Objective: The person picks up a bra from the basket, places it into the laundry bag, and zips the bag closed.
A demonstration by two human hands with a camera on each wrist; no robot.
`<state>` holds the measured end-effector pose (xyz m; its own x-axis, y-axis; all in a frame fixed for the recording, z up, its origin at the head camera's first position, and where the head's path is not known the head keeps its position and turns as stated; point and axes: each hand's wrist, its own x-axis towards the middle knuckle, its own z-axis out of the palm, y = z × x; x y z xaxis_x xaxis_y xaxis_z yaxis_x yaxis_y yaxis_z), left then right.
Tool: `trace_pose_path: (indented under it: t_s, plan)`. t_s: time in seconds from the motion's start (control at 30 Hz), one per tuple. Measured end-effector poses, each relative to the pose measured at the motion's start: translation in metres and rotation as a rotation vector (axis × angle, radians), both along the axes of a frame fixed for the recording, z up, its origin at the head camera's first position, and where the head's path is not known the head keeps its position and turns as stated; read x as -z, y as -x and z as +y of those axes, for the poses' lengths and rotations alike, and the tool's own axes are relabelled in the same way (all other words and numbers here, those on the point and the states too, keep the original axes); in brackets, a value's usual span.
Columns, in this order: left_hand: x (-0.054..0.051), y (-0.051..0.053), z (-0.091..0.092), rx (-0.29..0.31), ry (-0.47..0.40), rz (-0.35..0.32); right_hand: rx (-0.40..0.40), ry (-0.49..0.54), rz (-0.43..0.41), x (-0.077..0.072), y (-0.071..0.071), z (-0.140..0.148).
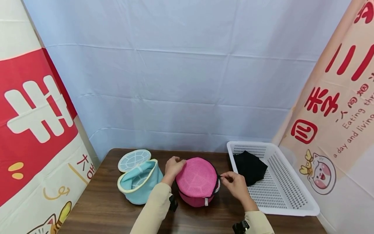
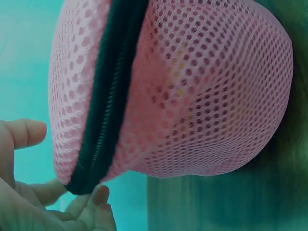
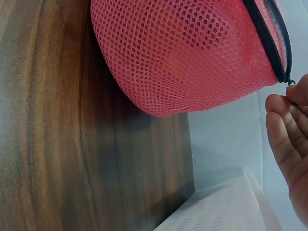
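Observation:
A round pink mesh laundry bag (image 1: 196, 178) with a black zipper (image 2: 108, 103) round its lid stands on the wooden table. At the bag's left side, my left hand (image 1: 174, 168) holds the zippered edge; its curled fingers (image 2: 98, 209) touch the rim and the thumb lies over the lid side. My right hand (image 1: 236, 185) pinches the small zipper pull (image 3: 290, 82) at the bag's right edge. Near the pull the zipper gapes, and something pale shows inside. Most of the bag's contents are hidden by the mesh.
Left of the pink bag stands a light blue bag (image 1: 140, 182) with a cream rim, its round lid (image 1: 135, 160) flipped back. A white perforated basket (image 1: 287, 182) at the right holds a folded black cloth (image 1: 249, 167). Behind the table (image 1: 99, 201) hangs a pale blue curtain (image 1: 181, 81).

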<state>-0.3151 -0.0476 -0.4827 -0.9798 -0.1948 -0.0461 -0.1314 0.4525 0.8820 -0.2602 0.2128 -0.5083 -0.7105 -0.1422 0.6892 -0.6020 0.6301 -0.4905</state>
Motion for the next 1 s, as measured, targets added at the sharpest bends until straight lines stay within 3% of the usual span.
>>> trace_pose_path:
  t_s: [0.23, 0.43, 0.67, 0.83, 1.0]
  plan:
    - [-0.004, 0.007, 0.014, 0.104, 0.122, 0.073, -0.007, 0.006, -0.023, 0.0, 0.006, -0.002]
    - [-0.008, 0.011, 0.023, 0.158, 0.145, 0.067, -0.022, 0.03, -0.034, 0.002, 0.01, -0.003]
    - [-0.015, 0.01, 0.026, 0.144, 0.194, 0.074, -0.021, 0.024, -0.07, 0.0, 0.013, -0.005]
    - [-0.013, 0.011, 0.026, 0.134, 0.25, 0.072, -0.013, 0.027, -0.108, 0.001, 0.013, -0.007]
    - [-0.01, 0.012, 0.025, 0.13, 0.238, 0.062, -0.004, 0.017, -0.136, 0.003, 0.012, -0.008]
